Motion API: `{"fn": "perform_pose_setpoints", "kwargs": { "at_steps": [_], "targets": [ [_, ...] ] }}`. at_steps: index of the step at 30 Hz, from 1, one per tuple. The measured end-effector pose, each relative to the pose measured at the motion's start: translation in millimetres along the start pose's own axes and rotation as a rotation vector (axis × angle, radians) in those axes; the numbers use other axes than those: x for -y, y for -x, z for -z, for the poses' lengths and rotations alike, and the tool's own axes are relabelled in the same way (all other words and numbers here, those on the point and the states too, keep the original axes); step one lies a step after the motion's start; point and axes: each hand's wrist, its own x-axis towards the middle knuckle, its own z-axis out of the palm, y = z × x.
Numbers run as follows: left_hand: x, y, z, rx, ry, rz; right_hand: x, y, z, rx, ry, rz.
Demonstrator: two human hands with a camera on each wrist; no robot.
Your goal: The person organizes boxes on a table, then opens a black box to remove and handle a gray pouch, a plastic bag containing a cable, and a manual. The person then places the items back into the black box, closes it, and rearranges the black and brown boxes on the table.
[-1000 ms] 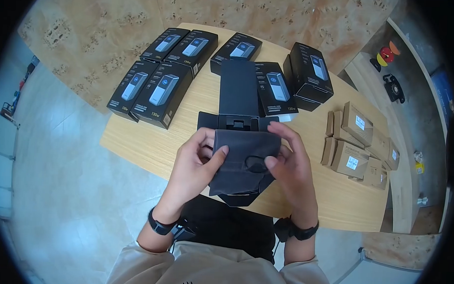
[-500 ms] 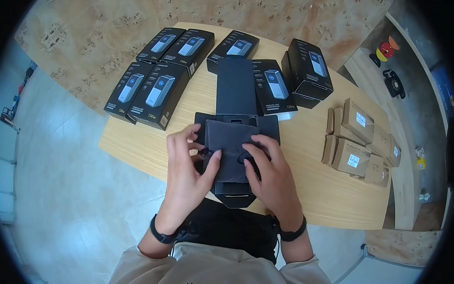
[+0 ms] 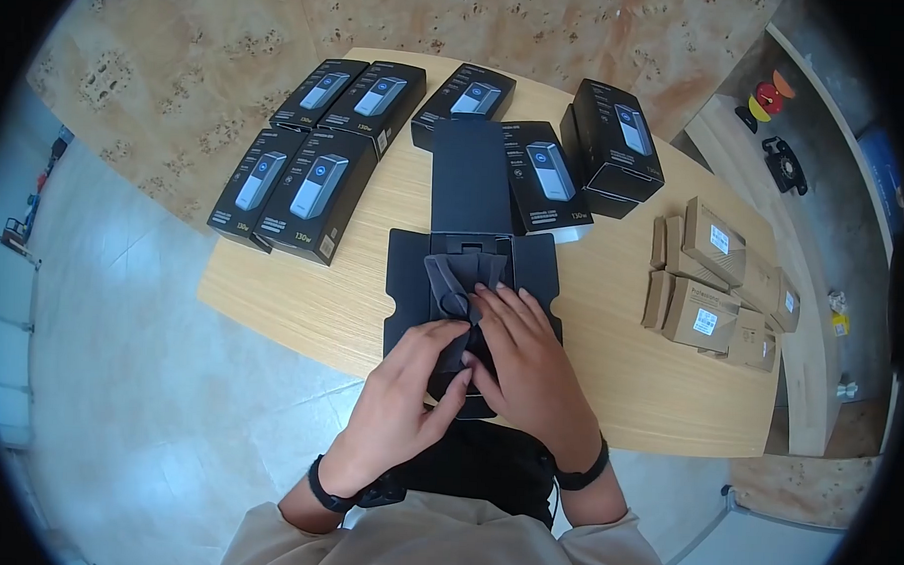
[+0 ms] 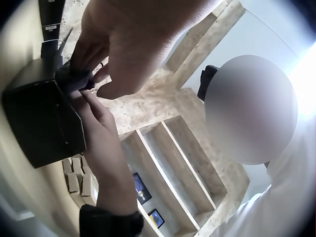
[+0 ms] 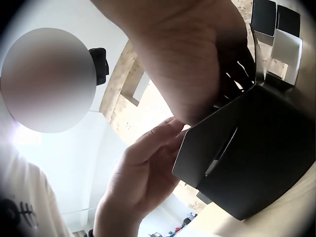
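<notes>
A dark grey cloth pouch [image 3: 449,272] with a black cord lies bunched in the opening of a black box [image 3: 405,258], whose long lid [image 3: 471,179] is folded back and side flaps spread. My left hand [image 3: 398,390] touches the pouch's near left side with its fingertips, thumb lower down. From the right, my right hand [image 3: 529,365] presses on the cloth with nearly straight fingers. Both wrist views show the box's outer wall [image 4: 44,118] from low down, with the fingers reaching in over its edge. The pouch's lower part is hidden by hands and box.
Printed black boxes [image 3: 316,193] stand at the table's left and back, with another pair [image 3: 616,139] at the back right. Small brown cartons [image 3: 705,311] are piled on the right. The table's front edge runs close to the person's body. A shelf [image 3: 736,143] holds a telephone.
The pouch has gone from lying flat between both hands to bunched inside the box opening. Both hands have come together over it, the left moving right and toward the body.
</notes>
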Motion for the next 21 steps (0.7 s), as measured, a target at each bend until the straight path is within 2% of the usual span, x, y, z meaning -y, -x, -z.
{"fn": "perform_pose_setpoints", "kwargs": {
  "at_steps": [6, 8, 10, 14, 16, 18, 20, 21],
  "targets": [
    [2.7, -1.7, -3.4, 0.049, -0.1, 0.005, 0.1, 0.0, -0.8, 0.052, 0.023, -0.004],
    [4.4, -2.4, -2.8, 0.079, -0.195, -0.054, -0.5, 0.2, 0.7, 0.06, 0.003, 0.0],
    [8.6, -3.1, -3.3, 0.105, -0.241, -0.082, 2.5, 2.4, 5.0, -0.018, -0.225, -0.093],
    [9.8, -3.5, -6.4, 0.148, -0.37, -0.159, 5.3, 1.3, 10.0, -0.092, -0.33, -0.135],
    [12.5, -2.2, -10.4, 0.178, -0.39, -0.157, 5.1, 0.9, 12.0, 0.003, -0.136, -0.031],
    [13.2, -0.6, -12.0, 0.201, -0.414, -0.151, 7.5, -3.2, 12.0, 0.023, -0.123, -0.038],
    [12.7, 2.8, -12.4, 0.273, -0.467, -0.172, 1.6, -4.5, 2.3, 0.044, 0.032, 0.074],
    [13.7, 5.9, -13.1, 0.273, -0.468, -0.171, 0.3, -5.6, -1.6, 0.044, 0.031, 0.075]
  ]
}}
